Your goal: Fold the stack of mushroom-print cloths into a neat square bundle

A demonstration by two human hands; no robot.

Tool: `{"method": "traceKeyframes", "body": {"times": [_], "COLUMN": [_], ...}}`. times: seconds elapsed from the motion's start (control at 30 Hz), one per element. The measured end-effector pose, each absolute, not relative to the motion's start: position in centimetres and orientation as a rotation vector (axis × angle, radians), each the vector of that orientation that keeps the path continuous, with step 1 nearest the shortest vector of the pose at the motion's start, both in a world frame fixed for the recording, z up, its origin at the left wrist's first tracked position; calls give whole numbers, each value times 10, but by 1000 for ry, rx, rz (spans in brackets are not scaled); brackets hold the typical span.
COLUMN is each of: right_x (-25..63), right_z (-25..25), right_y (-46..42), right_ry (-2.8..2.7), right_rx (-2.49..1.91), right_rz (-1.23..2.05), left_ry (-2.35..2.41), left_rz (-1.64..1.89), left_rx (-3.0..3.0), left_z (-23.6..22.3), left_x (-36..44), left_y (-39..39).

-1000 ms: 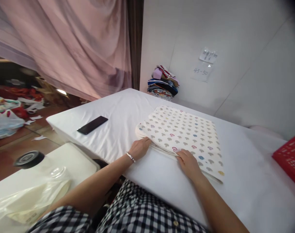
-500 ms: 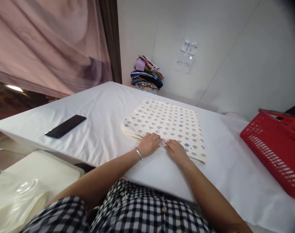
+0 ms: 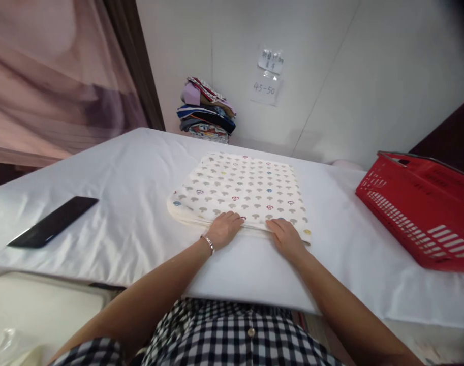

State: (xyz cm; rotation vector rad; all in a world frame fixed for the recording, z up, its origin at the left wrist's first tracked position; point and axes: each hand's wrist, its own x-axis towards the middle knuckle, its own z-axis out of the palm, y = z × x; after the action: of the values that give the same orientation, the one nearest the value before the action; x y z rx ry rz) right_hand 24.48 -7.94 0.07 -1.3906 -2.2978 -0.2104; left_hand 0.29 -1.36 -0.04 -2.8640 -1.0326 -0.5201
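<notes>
A folded white cloth (image 3: 250, 185) printed with small grey, red, blue and yellow mushrooms lies flat on the white-covered table (image 3: 140, 168). Its near edge shows several layers, slightly parted at the left corner. My left hand (image 3: 224, 229), with a silver bracelet at the wrist, holds this edge near its middle, fingers on top. My right hand (image 3: 287, 238) grips the same edge farther right, near the right corner. The thumbs are partly hidden, and a short stretch of edge shows between the hands.
A black flat phone-like slab (image 3: 54, 221) lies on the table's left. A red plastic basket (image 3: 418, 213) stands at the right. Folded clothes (image 3: 207, 109) are stacked at the back by the wall, below paper signs (image 3: 268, 76). A pink curtain (image 3: 56, 76) hangs at left.
My hands have moved apart along the cloth's near edge, the right one shifting toward the right corner. The edge lies straighter and flatter. The camera view has turned slightly right.
</notes>
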Motion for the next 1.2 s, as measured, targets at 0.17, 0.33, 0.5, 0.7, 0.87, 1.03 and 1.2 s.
{"method": "traceKeyframes", "body": {"times": [0.17,0.33,0.5,0.7,0.87,1.03,1.2], "right_x": [257,258,260,263,265,263,260], "right_z": [-4,-1,10,12,8,4,-1], "right_y": [-82,-74,-72,-72,-73,-75,-75], "right_ry": [-2217,-2172,-2147,-2109,-2085,-2106,-2139], "right_rx": [-1464,-1593,-1630,-1575,-1535,-1513,-1445], "right_rz": [-203,5,226,315,318,242,160], "left_ry": [-994,-869,-612,-625,-625,-562,-592], "left_rz": [-512,-549,-604,-591,-583,-668,-864], "left_rx": [-2876,-2848,-2829,-2863,-2856,-2866,-2869], "left_z": [2,5,5,2,-1,-2,-2], "left_x": [4,13,35,59,60,59,57], "left_y": [-12,-13,-13,-11,-11,-13,-12]}}
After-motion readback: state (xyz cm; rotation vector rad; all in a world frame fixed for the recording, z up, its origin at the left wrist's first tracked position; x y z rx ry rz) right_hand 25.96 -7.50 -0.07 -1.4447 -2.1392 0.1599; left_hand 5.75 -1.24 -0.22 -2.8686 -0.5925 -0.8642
